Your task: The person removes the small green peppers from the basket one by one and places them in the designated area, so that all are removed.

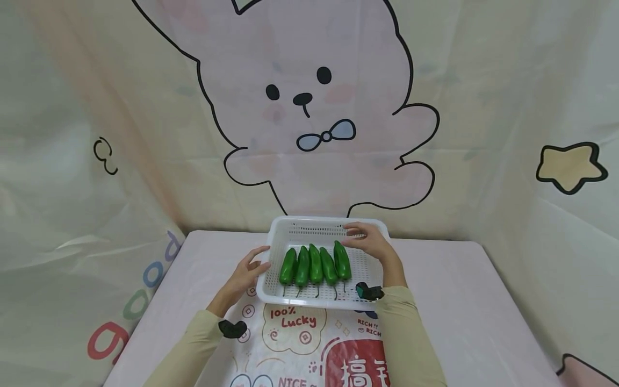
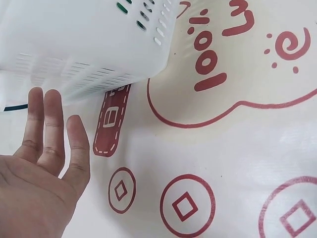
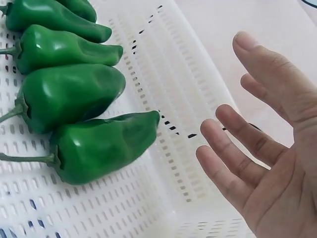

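Several green peppers (image 1: pixel 315 264) lie side by side in a white perforated plastic basket (image 1: pixel 323 305), their stems toward the person. At the basket's left rim is my left hand (image 1: pixel 244 277), thumb and fingers spread. In the left wrist view three fingers of the left hand (image 2: pixel 47 163) extend beside the basket's outer wall (image 2: pixel 94 44); whether they touch it cannot be told. Above the basket's far right part hovers my right hand (image 1: pixel 369 242), just beyond the tip of the rightmost pepper (image 3: pixel 106 148). Its fingers (image 3: pixel 233 148) are loosely bent, apart from the peppers, holding nothing.
A white table (image 1: pixel 450 301) carries a printed mat (image 1: pixel 295 344) with red lettering in front of the basket. Behind stands a curtain (image 1: pixel 309 177) with a cartoon animal on it. Dark straps (image 1: pixel 233 329) sit at both wrists.
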Action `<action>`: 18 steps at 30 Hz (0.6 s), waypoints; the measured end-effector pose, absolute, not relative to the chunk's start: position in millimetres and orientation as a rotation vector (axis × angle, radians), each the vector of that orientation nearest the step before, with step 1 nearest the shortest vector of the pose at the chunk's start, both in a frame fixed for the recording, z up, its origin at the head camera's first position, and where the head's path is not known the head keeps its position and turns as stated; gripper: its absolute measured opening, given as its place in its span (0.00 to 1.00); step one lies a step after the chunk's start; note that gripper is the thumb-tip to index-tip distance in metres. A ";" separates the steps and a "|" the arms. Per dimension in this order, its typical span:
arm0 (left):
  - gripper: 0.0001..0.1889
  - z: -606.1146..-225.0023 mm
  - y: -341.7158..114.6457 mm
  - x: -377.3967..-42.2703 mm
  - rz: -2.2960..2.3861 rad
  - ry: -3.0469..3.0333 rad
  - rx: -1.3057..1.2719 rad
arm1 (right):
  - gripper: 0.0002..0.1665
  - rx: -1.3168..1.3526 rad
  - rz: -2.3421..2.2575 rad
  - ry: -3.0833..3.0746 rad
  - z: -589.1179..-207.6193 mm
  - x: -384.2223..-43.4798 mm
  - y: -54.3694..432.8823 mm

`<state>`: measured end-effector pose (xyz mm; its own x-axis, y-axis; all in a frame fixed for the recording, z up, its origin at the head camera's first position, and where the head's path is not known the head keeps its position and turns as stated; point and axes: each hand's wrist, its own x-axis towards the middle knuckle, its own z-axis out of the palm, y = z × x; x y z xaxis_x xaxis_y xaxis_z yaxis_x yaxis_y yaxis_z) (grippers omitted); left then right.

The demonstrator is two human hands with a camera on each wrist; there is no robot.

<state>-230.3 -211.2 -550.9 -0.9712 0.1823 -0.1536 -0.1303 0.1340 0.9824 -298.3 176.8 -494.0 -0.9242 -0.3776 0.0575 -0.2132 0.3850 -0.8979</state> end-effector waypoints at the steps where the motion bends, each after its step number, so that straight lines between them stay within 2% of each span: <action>1: 0.32 -551.0 -211.4 -230.3 1.926 2.172 0.051 | 0.34 -0.529 -1.572 2.479 -495.8 -298.8 175.7; 18: 0.32 -550.3 -214.1 -230.9 1.893 2.194 0.050 | 0.41 -0.319 -1.494 2.376 -527.5 -304.8 164.9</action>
<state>-230.9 -214.1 -550.3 -0.9700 0.1832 -0.1600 -0.1315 0.1586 0.9785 -304.8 164.9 -527.5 -0.9254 -0.3498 -0.1456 -0.0204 0.4298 -0.9027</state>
